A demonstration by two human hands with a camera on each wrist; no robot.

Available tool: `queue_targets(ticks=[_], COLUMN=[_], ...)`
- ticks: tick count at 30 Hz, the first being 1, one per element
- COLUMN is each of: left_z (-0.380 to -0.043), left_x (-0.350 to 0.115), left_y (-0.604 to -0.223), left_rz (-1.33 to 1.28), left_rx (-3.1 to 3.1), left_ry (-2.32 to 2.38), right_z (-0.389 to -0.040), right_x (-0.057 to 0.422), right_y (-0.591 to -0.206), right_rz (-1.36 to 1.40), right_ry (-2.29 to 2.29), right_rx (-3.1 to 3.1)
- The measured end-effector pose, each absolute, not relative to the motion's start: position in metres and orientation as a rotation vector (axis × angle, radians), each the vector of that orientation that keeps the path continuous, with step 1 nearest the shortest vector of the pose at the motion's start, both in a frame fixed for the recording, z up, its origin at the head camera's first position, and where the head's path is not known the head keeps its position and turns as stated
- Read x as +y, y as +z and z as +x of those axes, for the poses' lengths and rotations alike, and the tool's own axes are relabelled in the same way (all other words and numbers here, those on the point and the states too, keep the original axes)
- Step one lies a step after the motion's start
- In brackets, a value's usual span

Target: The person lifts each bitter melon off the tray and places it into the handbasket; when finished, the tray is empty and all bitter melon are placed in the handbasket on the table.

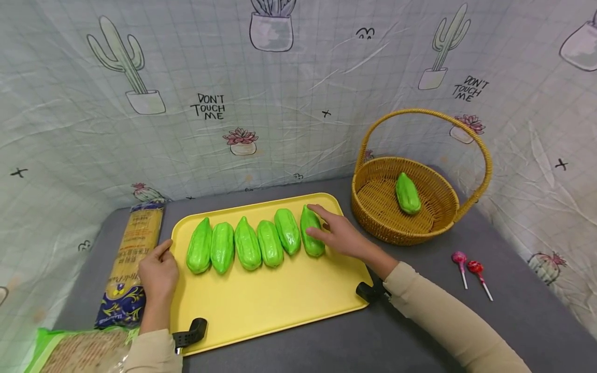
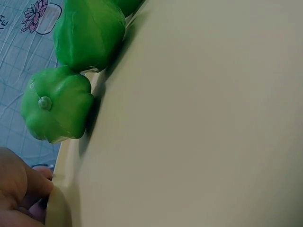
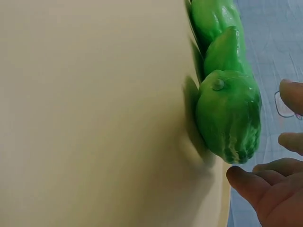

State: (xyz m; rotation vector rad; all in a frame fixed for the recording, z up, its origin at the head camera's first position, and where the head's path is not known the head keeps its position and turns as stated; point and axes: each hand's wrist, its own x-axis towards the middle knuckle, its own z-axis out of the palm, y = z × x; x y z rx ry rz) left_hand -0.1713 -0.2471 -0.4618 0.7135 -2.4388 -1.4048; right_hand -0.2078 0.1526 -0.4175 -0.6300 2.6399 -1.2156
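Observation:
A row of several glossy green papayas (image 1: 248, 243) lies across the upper half of a yellow tray (image 1: 280, 300). My right hand (image 1: 342, 235) reaches over the rightmost papaya (image 1: 311, 233), fingers spread and thumb on its near side. In the right wrist view, a fingertip (image 3: 239, 175) comes right up to that papaya's (image 3: 229, 116) end. At the tray's left edge, my left hand (image 1: 159, 272) pinches the rim, with the leftmost papaya (image 2: 57, 105) just beyond it in the left wrist view. Another green papaya (image 1: 408, 194) lies inside a wicker basket (image 1: 396, 235).
The basket, with a tall arched handle (image 1: 424, 110), stands right of the tray. Two lollipops (image 1: 475, 267) lie in front of it on the grey table. A pack of noodles (image 1: 135, 248) and a green-edged bag (image 1: 84, 352) lie at the left. Printed cloth (image 1: 289, 103) hangs behind.

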Motion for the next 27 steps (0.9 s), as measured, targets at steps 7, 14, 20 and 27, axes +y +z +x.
queue_targets(ticks=[7, 14, 20, 27], left_z=[-0.173, -0.172, -0.172, -0.172], left_x=[-0.247, -0.246, -0.246, -0.246], left_y=[-0.462, -0.461, -0.462, -0.461], left_rz=[0.714, 0.721, 0.728, 0.731], left_rx=[-2.441, -2.439, -2.435, -2.439], left_ry=[-1.375, -1.379, -1.390, -1.402], right_z=[-0.210, -0.213, -0.214, -0.213], right_x=[0.150, 0.149, 0.148, 0.148], right_y=[-0.420, -0.425, -0.426, -0.430], right_rz=[-0.602, -0.604, -0.583, -0.586], right_ry=[-1.239, -1.250, -1.253, -1.250], right_rx=[2.620, 2.603, 2.593, 2.586])
